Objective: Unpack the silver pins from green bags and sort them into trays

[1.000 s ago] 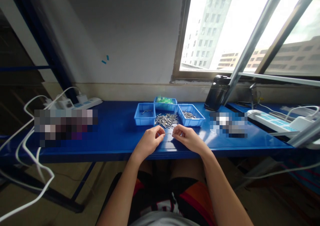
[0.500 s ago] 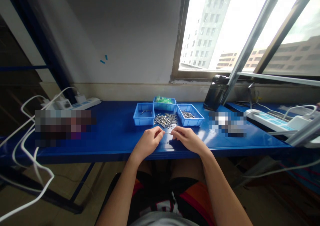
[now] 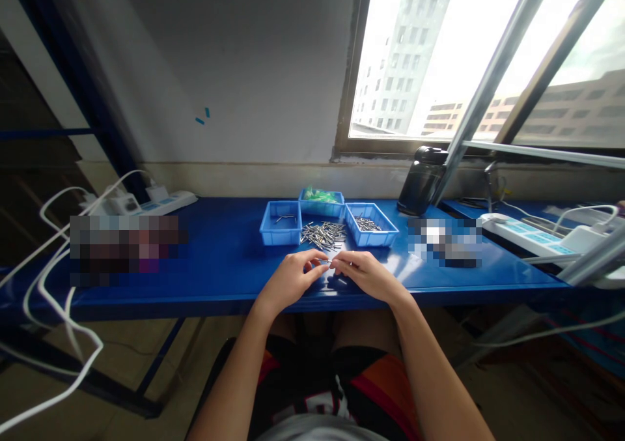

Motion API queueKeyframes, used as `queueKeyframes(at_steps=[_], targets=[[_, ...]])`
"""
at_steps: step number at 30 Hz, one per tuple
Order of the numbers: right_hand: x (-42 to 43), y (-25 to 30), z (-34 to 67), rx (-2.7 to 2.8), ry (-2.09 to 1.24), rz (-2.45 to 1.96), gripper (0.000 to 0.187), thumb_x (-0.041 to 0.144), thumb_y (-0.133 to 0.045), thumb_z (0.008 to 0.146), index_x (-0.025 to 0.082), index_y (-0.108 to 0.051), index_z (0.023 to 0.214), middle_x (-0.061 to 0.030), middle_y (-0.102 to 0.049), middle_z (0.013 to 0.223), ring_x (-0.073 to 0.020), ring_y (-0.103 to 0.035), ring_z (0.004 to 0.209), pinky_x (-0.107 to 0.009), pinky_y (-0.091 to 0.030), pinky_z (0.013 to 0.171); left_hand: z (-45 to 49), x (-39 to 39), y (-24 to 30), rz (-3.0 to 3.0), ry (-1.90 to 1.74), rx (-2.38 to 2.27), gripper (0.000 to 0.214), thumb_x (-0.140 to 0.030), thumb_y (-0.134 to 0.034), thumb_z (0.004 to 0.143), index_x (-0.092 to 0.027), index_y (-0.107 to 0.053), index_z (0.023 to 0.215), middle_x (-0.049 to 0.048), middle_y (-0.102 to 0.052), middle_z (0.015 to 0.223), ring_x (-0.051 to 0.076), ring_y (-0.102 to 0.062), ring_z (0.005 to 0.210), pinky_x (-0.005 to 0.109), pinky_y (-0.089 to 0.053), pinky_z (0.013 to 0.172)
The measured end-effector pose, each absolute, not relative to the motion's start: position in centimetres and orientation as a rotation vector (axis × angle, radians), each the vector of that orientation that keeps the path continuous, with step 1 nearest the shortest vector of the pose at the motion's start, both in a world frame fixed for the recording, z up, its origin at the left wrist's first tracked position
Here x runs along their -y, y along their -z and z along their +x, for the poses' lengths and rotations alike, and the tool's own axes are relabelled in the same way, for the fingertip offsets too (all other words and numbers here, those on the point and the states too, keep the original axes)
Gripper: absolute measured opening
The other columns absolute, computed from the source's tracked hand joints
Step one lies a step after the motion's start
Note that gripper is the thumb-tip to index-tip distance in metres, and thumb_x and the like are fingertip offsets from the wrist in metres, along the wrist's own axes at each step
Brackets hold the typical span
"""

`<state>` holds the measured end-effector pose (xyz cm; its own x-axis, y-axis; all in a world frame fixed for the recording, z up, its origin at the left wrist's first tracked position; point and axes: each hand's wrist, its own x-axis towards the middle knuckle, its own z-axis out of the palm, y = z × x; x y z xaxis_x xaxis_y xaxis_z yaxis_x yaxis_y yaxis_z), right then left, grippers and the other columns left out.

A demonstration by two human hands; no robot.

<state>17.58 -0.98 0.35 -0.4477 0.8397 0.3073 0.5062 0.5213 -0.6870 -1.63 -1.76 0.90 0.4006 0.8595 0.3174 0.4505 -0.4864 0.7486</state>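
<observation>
My left hand (image 3: 293, 277) and my right hand (image 3: 367, 273) meet just above the table's front part, fingertips almost touching. Between them is a small, thin metal pin (image 3: 329, 262), pinched by thumb and fingers from both sides; its ends are mostly covered. Just beyond the fingers lies a loose pile of similar metal pins (image 3: 323, 234). A blue bin (image 3: 280, 234) with a few pins stands to the left of the pile, and another blue bin (image 3: 375, 238) with many pins to the right. Behind, a third blue bin (image 3: 322, 208) holds green and clear plastic pieces (image 3: 319, 195).
The blue table (image 3: 219, 252) runs along the wall beneath a window. A black container (image 3: 422, 180) stands at the back right. Power strips (image 3: 168, 202) with white cables (image 3: 68, 317) lie at both sides. Blurred-out items sit left and right on the tabletop.
My hands have come closer together, and less of the metal pin shows between them. The left thumb and index finger have shifted right and spread a little. Bins and pile are unchanged.
</observation>
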Motion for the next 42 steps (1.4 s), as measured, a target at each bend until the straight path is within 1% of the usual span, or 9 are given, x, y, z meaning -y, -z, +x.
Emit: queueKeyframes(at_steps=[4, 9, 13, 17, 21, 25, 29, 35, 42], targets=[[0.98, -0.32, 17.56, 2.15, -0.644, -1.081, 0.033, 0.04, -0.044, 0.09, 0.017, -0.064, 0.077, -0.0016, -0.063, 0.07, -0.0132, -0.053, 0.064, -0.022, -0.04, 0.059, -1.64, 1.73, -0.9, 2.1, -0.927, -1.104, 0.03, -0.038, -0.047, 0.084, -0.02, -0.067, 0.096, 0.0036, -0.069, 0.087, 0.018, -0.06, 0.078, 0.027, -0.046, 0.071], [0.92, -0.27, 17.54, 2.194, -0.612, -1.064, 0.035, 0.042, -0.042, 0.091, 0.017, -0.065, 0.08, -0.0025, -0.064, 0.073, -0.0148, -0.055, 0.068, -0.023, -0.04, 0.061, -1.7, 1.77, -0.85, 2.084, -0.934, -1.092, 0.032, -0.042, -0.05, 0.083, -0.019, -0.068, 0.095, 0.004, -0.069, 0.085, 0.017, -0.061, 0.075, 0.025, -0.045, 0.068], [0.81, -0.19, 17.59, 2.239, -0.572, -1.042, 0.035, 0.041, -0.043, 0.091, 0.017, -0.065, 0.079, -0.0029, -0.063, 0.071, -0.0146, -0.054, 0.066, -0.023, -0.039, 0.06, -1.74, 1.74, -0.73, 2.062, -0.932, -1.059, 0.032, -0.04, -0.05, 0.083, -0.019, -0.068, 0.099, 0.0043, -0.07, 0.085, 0.018, -0.062, 0.075, 0.026, -0.045, 0.068], [0.83, -0.21, 17.6, 2.244, -0.549, -1.035, 0.034, 0.042, -0.044, 0.09, 0.018, -0.067, 0.081, -0.003, -0.063, 0.072, -0.0144, -0.054, 0.066, -0.023, -0.039, 0.06, -1.7, 1.91, -0.98, 2.087, -0.932, -1.061, 0.03, -0.037, -0.049, 0.083, -0.019, -0.069, 0.095, 0.0039, -0.07, 0.088, 0.017, -0.06, 0.073, 0.026, -0.046, 0.068], [0.92, -0.31, 17.5, 2.201, -0.592, -1.05, 0.029, 0.039, -0.047, 0.089, 0.018, -0.067, 0.087, -0.0027, -0.065, 0.077, -0.0147, -0.056, 0.068, -0.023, -0.04, 0.061, -1.66, 2.1, -1.13, 2.094, -0.958, -1.133, 0.025, -0.037, -0.048, 0.082, -0.019, -0.065, 0.086, 0.0019, -0.067, 0.078, 0.016, -0.058, 0.07, 0.024, -0.044, 0.063], [1.08, -0.47, 17.43, 2.132, -0.621, -1.101, 0.027, 0.038, -0.048, 0.088, 0.018, -0.066, 0.087, -0.0007, -0.063, 0.072, -0.0125, -0.052, 0.061, -0.022, -0.038, 0.056, -1.64, 1.94, -0.83, 2.067, -0.989, -1.189, 0.017, -0.032, -0.049, 0.079, -0.018, -0.06, 0.079, -0.0009, -0.063, 0.068, 0.014, -0.056, 0.063, 0.023, -0.041, 0.058], [1.18, -0.52, 17.44, 2.064, -0.639, -1.117, 0.027, 0.039, -0.048, 0.087, 0.018, -0.064, 0.09, 0.0003, -0.059, 0.068, -0.0118, -0.049, 0.059, -0.022, -0.038, 0.055, -1.66, 1.67, -0.6, 2.077, -0.947, -1.194, 0.023, -0.036, -0.048, 0.08, -0.017, -0.062, 0.079, -0.0001, -0.061, 0.065, 0.014, -0.054, 0.06, 0.022, -0.039, 0.055], [1.01, -0.36, 17.55, 2.064, -0.668, -1.114, 0.025, 0.038, -0.047, 0.088, 0.018, -0.06, 0.08, 0.0001, -0.059, 0.07, -0.0128, -0.052, 0.065, -0.023, -0.04, 0.06, -1.74, 1.5, -0.46, 2.086, -0.92, -1.198, 0.028, -0.04, -0.048, 0.081, -0.018, -0.065, 0.082, 0.0007, -0.063, 0.066, 0.014, -0.054, 0.06, 0.023, -0.039, 0.055], [0.91, -0.15, 17.61, 2.028, -0.658, -1.107, 0.021, 0.035, -0.049, 0.087, 0.018, -0.059, 0.08, 0.0007, -0.058, 0.069, -0.012, -0.051, 0.064, -0.022, -0.039, 0.058, -1.62, 1.68, -0.86, 2.056, -0.977, -1.22, 0.028, -0.04, -0.048, 0.082, -0.017, -0.063, 0.077, 0.0011, -0.064, 0.069, 0.015, -0.057, 0.065, 0.023, -0.04, 0.059]])
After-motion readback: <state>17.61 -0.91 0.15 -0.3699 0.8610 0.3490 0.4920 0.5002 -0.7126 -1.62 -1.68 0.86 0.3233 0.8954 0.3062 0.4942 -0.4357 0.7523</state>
